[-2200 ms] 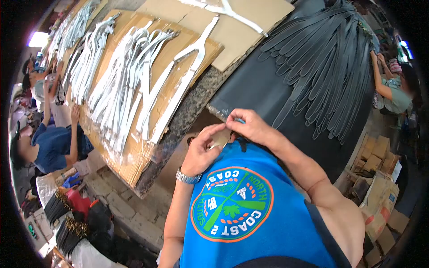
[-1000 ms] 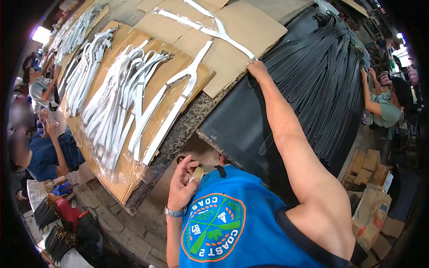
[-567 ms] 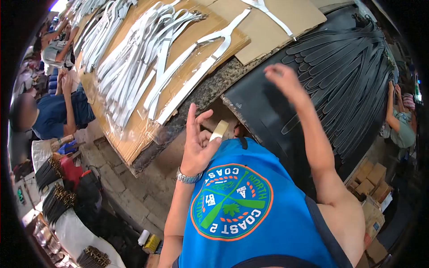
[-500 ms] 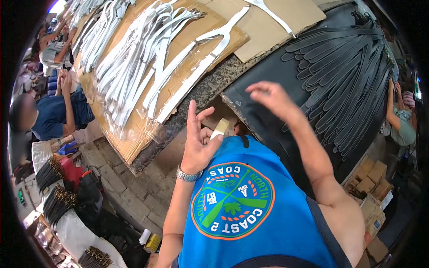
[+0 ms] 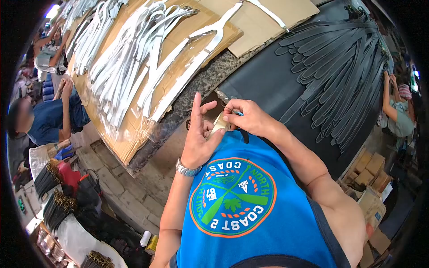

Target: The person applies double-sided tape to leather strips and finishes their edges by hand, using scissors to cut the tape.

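Observation:
My left hand (image 5: 199, 140), with a metal watch at the wrist, grips a small pale yellow piece (image 5: 221, 121) between thumb and curled fingers, its index finger stretched out. The fingers of my right hand (image 5: 248, 117) are pinched together at the upper end of that piece. A thin blue bit (image 5: 238, 113) shows at the right fingers; its kind I cannot make out. Both hands are close together in front of the blue tank top, near the table's corner.
White suspenders (image 5: 129, 67) lie on a cardboard-covered table (image 5: 127, 147) at the left. Black straps (image 5: 330, 76) fan out on a dark surface (image 5: 254, 82) at the right. People stand at both sides. Bundles of black straps (image 5: 60, 205) lie lower left; cardboard boxes (image 5: 368, 172) are stacked lower right.
My right hand has come in leftward and down from above the dark surface to meet the pale piece, its fingers now pinched. My left hand keeps its hold on the piece.

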Motion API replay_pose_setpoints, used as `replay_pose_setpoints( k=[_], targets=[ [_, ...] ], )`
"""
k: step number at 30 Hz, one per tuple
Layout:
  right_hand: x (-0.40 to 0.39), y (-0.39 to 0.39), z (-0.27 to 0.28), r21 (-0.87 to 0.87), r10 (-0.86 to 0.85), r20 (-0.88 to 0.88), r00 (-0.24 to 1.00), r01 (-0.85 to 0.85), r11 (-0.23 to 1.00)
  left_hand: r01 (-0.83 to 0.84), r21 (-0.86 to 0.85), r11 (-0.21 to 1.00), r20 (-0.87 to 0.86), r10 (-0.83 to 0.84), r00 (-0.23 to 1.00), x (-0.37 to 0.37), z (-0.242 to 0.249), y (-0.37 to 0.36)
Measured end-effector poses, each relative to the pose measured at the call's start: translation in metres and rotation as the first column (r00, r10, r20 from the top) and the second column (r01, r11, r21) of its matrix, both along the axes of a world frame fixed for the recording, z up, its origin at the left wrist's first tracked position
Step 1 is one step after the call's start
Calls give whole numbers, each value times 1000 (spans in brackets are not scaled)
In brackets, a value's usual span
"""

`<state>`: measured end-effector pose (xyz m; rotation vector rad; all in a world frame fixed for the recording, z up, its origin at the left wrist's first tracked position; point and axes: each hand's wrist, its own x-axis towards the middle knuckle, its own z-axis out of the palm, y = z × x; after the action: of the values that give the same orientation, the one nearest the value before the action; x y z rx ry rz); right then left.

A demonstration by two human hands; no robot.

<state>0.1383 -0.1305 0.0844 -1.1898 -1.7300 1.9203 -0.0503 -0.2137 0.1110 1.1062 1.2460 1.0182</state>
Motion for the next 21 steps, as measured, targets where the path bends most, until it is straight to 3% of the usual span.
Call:
replay_pose_setpoints(
  k=[8, 14, 21],
  targets=[
    [-2, -1, -9, 2, -86, -33, 996, 86, 996, 23, 40, 999, -86, -20, 996, 1, -5, -2],
    [-2, -2, -2, 81, -28, 67, 997, 23, 996, 87, 88, 992, -185, -70, 980, 1, -5, -1],
    [1, 1, -17, 6, -61, -61, 996, 62, 998, 49, 73, 996, -139, -38, 990, 1, -7, -2]
  ],
)
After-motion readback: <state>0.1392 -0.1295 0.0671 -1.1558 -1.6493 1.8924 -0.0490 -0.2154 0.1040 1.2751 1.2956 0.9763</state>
